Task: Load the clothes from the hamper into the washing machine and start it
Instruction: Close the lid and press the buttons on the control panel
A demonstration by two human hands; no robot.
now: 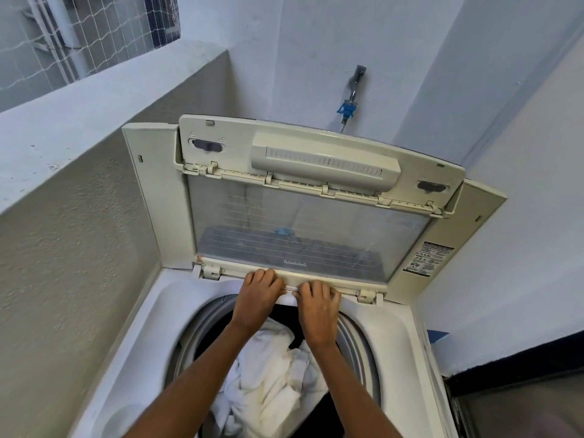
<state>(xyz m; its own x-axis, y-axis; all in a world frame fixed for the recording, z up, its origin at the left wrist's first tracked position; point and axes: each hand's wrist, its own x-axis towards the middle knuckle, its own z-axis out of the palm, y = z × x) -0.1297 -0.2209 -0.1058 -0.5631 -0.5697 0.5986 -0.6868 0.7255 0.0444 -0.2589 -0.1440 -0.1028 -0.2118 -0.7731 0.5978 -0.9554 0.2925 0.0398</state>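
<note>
A top-loading washer is filling the view from above, standing in a corner between a rough grey wall and pale painted walls. Its folding lid is standing up and open, clear panel facing the viewer, so the drum mouth is free for loading.

Both hands are reaching across the drum to the lid's lower edge, side by side and nearly touching. The left hand and right hand are each curling fingers over that edge, so each grip is closing on the lid. Judging by this, the person is probably getting ready to pull it down, which suggests loading is done or nearly done.

The clothes are lying inside the drum beneath the forearms: a crumpled white bundle, with something dark behind it.

Much is hidden. The hamper is not showing at all. The fingertips are lying out of sight behind the lid edge. No start control is showing. The frame's bottom edge is cutting off the drum's near side. A tap with a blue fitting is sticking out of the wall behind the lid.
</note>
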